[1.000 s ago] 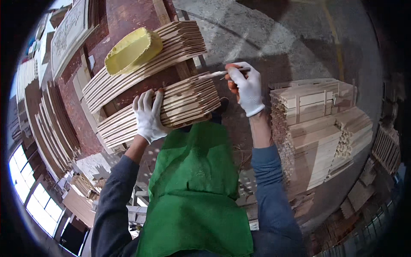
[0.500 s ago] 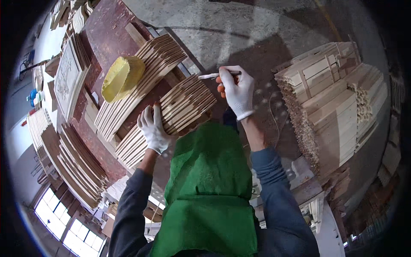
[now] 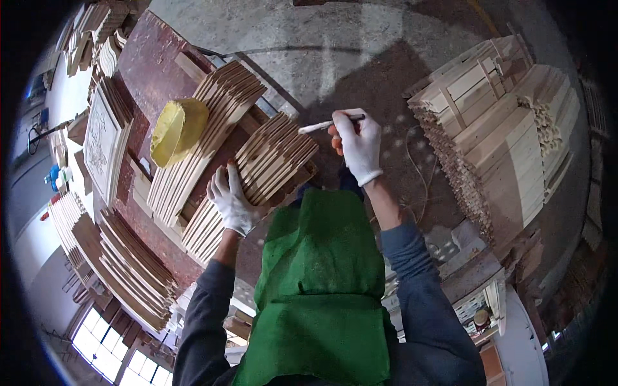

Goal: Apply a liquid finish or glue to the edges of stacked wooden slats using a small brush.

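My left hand (image 3: pixel 230 201), in a white glove, lies with its fingers spread on the nearer row of thin curved wooden slats (image 3: pixel 275 157). The slats are packed side by side at the near edge of a reddish table. To the right of that row, my gloved right hand (image 3: pixel 360 149) is closed around a slim, pale-tipped stick like a small brush (image 3: pixel 314 128). Its tip points left, close to the far right end of the slats; I cannot tell whether it touches them. Orange shows on the right glove's fingertips.
A yellow tub (image 3: pixel 180 132) sits tilted against a second row of slats (image 3: pixel 222 106) farther left. Carved panels (image 3: pixel 103 138) and more curved boards (image 3: pixel 132 270) lie on the left. A large stack of planks (image 3: pixel 496 141) stands on the right, past the concrete floor (image 3: pixel 296 29).
The view has shifted slightly. The stick's tip has come a little away from the slats' end and swung lower. My left hand keeps its place on the slats.
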